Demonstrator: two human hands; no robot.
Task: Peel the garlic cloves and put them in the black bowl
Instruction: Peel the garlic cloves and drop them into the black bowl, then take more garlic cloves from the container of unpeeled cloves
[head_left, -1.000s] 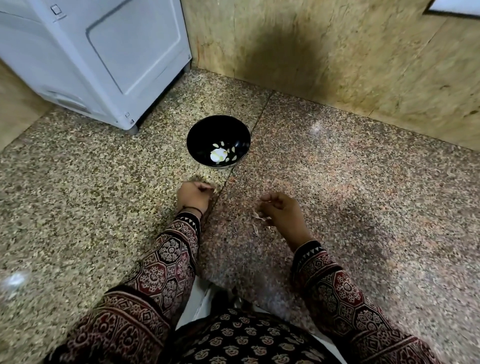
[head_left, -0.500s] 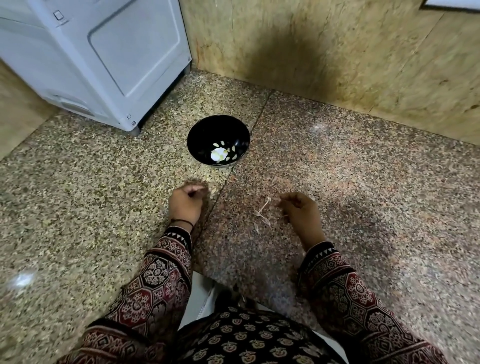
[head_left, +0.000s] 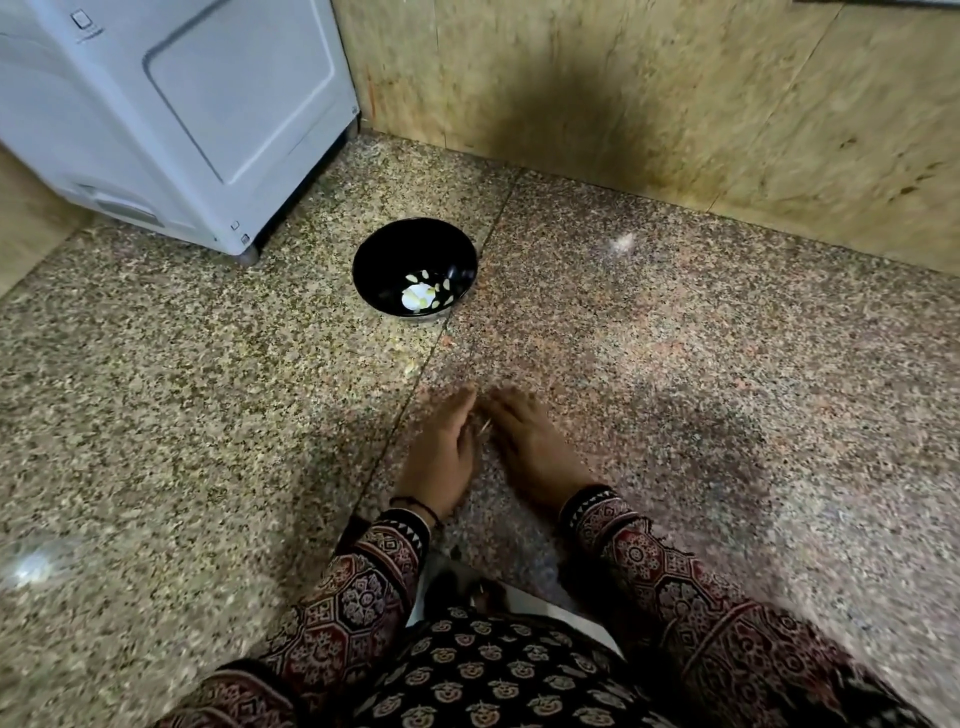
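1. Several peeled garlic cloves (head_left: 422, 297) were seen lying in the bottom of the black bowl (head_left: 387, 260), which was set on the floor (head_left: 156, 405) beyond both hands and slightly to the left.
2. The left hand (head_left: 441, 447) was laid low over the floor, its fingers straight and pressed together. Nothing was seen pinched in it, though the view was blurred.
3. A thin pale sliver, judged to be garlic peel (head_left: 485, 427), was caught in the narrow gap between the two hands.
4. The right hand (head_left: 527, 447) was held just beside the left, likewise flat with fingers together. Whether a clove was hidden under either palm could not be told.
5. The cloves were judged small, light, firm and slick once bared, best pinched across the middle by the fingertips. The peel was judged papery and easily scattered, better swept together than picked up.
6. A white appliance (head_left: 171, 104) was stood at the far left, near the bowl but well apart from the hands.
7. A small pale scrap (head_left: 410, 366) was left on the floor between the hands and the bowl; nothing else was found in that path.
8. A stained wall (head_left: 675, 104) was seen along the far right.
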